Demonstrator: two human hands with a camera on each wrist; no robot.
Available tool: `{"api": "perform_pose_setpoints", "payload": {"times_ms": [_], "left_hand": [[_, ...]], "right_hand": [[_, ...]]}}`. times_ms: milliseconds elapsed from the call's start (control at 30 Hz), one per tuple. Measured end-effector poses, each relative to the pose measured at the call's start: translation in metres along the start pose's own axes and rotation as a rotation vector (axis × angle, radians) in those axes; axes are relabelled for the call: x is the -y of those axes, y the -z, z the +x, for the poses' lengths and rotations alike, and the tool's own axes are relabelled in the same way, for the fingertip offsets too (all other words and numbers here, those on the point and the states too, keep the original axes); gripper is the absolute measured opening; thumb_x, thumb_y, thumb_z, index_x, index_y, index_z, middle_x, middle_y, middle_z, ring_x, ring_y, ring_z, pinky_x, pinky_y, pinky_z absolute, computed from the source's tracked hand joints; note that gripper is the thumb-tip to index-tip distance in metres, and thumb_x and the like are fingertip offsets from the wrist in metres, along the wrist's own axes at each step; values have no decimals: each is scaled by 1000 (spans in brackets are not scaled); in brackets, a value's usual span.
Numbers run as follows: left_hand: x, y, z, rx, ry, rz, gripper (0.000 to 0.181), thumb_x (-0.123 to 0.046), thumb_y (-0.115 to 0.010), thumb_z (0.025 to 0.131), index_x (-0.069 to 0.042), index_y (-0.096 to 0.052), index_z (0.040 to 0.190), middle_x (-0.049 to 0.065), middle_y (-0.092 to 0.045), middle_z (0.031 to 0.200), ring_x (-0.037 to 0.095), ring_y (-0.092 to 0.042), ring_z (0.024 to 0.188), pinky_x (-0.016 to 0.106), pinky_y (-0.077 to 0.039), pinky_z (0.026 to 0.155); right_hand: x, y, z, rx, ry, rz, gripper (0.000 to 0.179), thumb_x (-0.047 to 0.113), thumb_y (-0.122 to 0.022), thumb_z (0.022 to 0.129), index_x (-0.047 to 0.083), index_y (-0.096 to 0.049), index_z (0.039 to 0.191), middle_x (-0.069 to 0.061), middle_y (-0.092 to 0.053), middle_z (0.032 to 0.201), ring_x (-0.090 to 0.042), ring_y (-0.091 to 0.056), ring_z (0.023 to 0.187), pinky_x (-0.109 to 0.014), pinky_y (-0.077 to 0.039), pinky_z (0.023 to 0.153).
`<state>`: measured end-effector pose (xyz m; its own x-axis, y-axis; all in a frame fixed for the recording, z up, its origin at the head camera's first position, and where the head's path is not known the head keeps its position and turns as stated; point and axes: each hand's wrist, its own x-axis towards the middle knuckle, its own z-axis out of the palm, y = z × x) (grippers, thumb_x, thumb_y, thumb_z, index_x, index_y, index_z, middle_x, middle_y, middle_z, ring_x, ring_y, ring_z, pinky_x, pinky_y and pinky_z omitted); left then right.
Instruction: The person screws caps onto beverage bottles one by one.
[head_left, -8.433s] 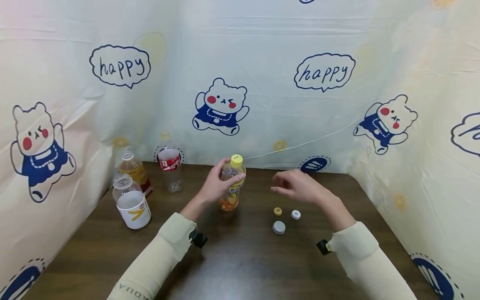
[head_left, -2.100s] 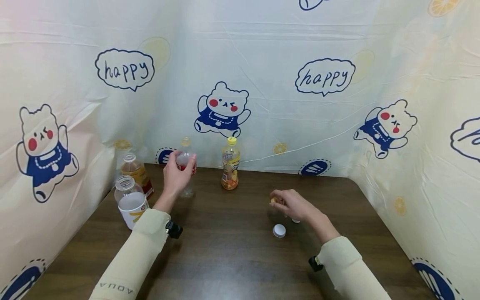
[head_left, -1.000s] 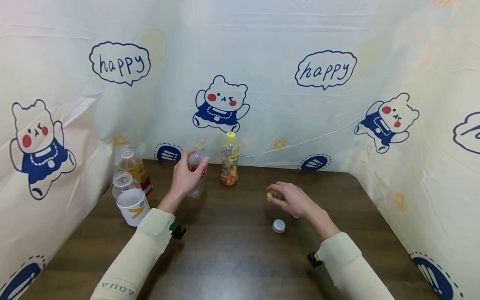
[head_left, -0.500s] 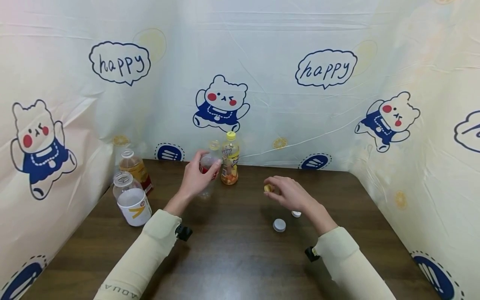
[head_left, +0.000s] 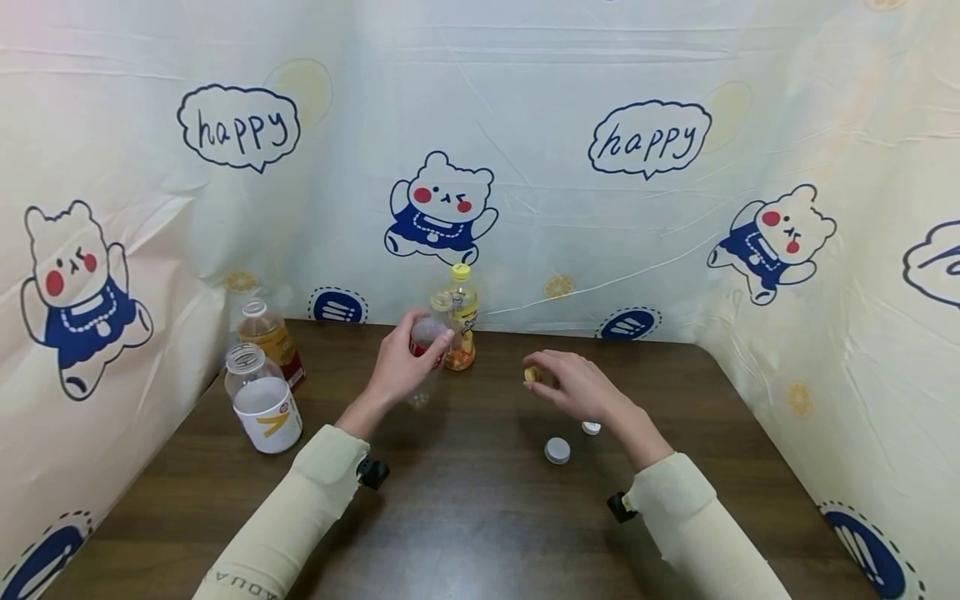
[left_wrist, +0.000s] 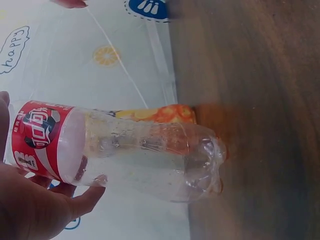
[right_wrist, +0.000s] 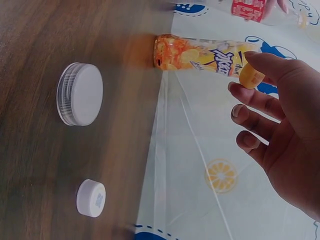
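My left hand (head_left: 396, 365) grips a clear plastic soda bottle (left_wrist: 140, 155) round its red label. The bottle leans a little to the right, its uncapped neck overlapping a yellow-capped drink bottle (head_left: 462, 354) in the head view. Between thumb and forefinger, my right hand (head_left: 581, 387) pinches a small yellow bottle cap (right_wrist: 251, 77), the other fingers loosely bent below it in the right wrist view. The cap is to the right of the soda bottle, apart from it. The yellow-capped bottle stands upright on the table, with orange-coloured contents or print near its base.
On the table (head_left: 480, 500), a large white cap (head_left: 557, 451) and a smaller white cap (head_left: 591, 428) lie below my right hand. At the left stand an uncapped wide-mouthed bottle (head_left: 267, 421) and an uncapped amber bottle (head_left: 279, 346). A printed curtain (head_left: 525, 225) hangs behind.
The yellow-capped bottle was let go at the back. My left hand took the soda bottle and carried it right; my right hand picked up the yellow cap and moved it left toward the bottle.
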<state>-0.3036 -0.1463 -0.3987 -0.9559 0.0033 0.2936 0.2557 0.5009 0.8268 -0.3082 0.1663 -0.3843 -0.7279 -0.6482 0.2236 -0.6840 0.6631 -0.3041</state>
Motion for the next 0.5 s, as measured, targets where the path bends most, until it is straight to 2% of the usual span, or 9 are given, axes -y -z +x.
{"api": "perform_pose_setpoints", "payload": {"times_ms": [100,300,500], "left_hand": [[1,-3,0,0,7,-5,73,-65,-62,93,-16,-44,145,14,-56,139,32,-58,117,53,-54,95],[-2,-7,2,20,-19,-2,74,-65,-63,93,-16,-45,144,13,-57,135,32,-58,114,52,-55,93],[-8,-12,0,50,-23,-13,70,-63,-64,93,-19,-45,143,11,-57,136,31,-59,115,51,-57,92]], "right_hand": [[1,1,1,-1,9,-1,30,28,-68,100,14,-67,126,2,-70,107,-22,-66,92,-37,-54,78],[3,5,4,-12,12,-20,31,30,-69,99,15,-67,126,2,-70,109,-14,-62,90,-36,-54,79],[8,10,7,-21,16,-10,30,30,-69,99,16,-67,126,1,-69,111,-22,-65,93,-38,-54,79]]}}
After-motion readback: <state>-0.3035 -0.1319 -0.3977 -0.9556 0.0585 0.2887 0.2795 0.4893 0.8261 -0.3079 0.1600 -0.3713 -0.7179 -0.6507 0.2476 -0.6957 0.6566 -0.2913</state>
